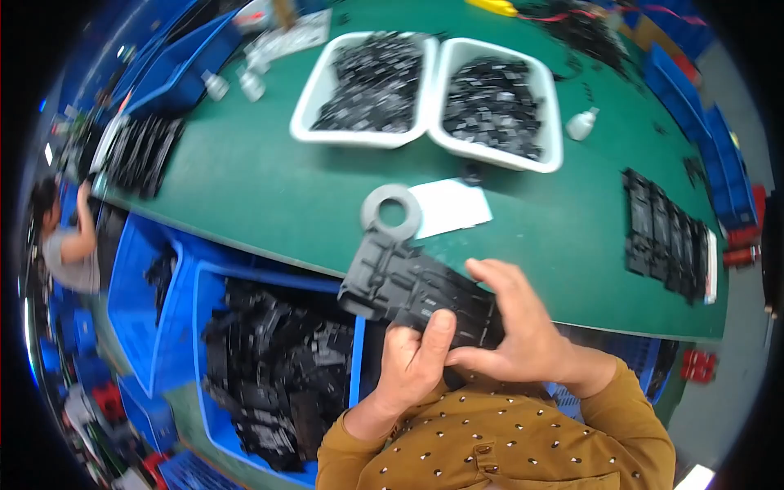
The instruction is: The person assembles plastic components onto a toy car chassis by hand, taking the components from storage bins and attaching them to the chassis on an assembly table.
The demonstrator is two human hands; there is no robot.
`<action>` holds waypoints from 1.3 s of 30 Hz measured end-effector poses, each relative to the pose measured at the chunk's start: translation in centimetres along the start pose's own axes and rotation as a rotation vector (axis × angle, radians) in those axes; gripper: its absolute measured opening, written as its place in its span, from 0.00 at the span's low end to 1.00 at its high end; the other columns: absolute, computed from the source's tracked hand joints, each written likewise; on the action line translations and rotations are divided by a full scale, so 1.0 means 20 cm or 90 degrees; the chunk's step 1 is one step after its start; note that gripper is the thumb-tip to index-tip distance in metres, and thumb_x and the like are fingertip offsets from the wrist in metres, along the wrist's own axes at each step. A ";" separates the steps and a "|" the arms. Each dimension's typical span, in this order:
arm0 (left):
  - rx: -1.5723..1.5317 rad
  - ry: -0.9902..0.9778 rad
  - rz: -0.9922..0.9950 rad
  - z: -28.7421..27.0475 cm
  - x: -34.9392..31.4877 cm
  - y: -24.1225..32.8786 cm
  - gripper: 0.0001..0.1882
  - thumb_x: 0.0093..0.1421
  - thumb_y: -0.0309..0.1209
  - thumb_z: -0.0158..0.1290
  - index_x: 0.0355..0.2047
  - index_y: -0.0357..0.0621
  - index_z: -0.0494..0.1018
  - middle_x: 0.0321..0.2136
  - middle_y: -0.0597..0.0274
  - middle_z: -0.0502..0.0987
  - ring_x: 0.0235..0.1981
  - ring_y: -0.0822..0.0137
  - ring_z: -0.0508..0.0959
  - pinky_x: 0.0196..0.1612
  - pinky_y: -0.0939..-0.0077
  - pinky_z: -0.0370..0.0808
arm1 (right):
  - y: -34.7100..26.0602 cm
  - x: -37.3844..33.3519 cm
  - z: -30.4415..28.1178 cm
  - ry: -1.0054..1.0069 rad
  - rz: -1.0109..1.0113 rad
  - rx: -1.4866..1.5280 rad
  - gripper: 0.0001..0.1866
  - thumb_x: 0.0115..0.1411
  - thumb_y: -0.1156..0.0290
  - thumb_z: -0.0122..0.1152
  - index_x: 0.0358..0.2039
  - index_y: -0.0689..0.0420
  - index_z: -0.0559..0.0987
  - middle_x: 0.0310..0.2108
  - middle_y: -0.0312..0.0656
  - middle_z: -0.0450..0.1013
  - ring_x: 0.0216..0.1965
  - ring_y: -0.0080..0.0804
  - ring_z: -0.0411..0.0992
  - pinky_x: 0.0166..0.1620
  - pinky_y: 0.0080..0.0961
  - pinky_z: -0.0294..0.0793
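Observation:
Both my hands hold a long black moulded plastic part in front of my body, over the near table edge. My left hand grips its lower side, thumb lying on top. Around the part's right end curls my right hand, with the thumb below and the fingers above. A grey ring, perhaps a tape roll, lies on the table just beyond the part's far left end. Beside it is a white sheet of paper.
Two white tubs of small black pieces stand on the green table. A blue crate of black parts is at lower left. Rows of black parts lie right and far left. Another person is at far left.

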State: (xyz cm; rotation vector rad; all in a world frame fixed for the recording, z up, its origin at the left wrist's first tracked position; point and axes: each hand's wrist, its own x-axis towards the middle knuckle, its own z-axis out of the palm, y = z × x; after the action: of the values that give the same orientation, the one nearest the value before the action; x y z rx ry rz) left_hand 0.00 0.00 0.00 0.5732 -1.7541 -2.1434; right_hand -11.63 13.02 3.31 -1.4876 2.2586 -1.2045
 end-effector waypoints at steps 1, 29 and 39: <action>-0.023 -0.013 0.007 0.05 0.01 0.02 0.12 0.64 0.30 0.48 0.40 0.31 0.72 0.32 0.63 0.75 0.32 0.74 0.71 0.38 0.74 0.70 | 0.00 -0.01 -0.02 0.023 -0.003 -0.019 0.50 0.37 0.64 0.77 0.58 0.67 0.60 0.49 0.56 0.65 0.50 0.54 0.65 0.53 0.42 0.67; -0.117 -0.264 1.059 0.39 0.13 0.43 0.06 0.53 0.21 0.51 0.31 0.35 0.75 0.30 0.59 0.76 0.24 0.68 0.74 0.25 0.79 0.71 | 1.02 -1.04 -1.55 0.488 0.853 -0.519 0.42 0.44 0.55 0.69 0.57 0.59 0.65 0.55 0.55 0.63 0.57 0.49 0.62 0.58 0.40 0.64; -0.237 -0.056 1.216 0.30 0.04 0.41 0.06 0.53 0.22 0.52 0.31 0.36 0.75 0.29 0.60 0.75 0.23 0.70 0.73 0.23 0.81 0.70 | 1.23 -1.08 -1.50 0.405 0.802 -0.621 0.41 0.41 0.52 0.71 0.53 0.62 0.69 0.52 0.56 0.68 0.54 0.50 0.67 0.57 0.42 0.65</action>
State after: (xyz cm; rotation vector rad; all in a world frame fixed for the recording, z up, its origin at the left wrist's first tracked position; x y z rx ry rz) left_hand -3.84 3.10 9.04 -0.9719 -0.8769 -0.8856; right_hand -34.47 51.09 -0.22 0.5869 3.3790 -0.0974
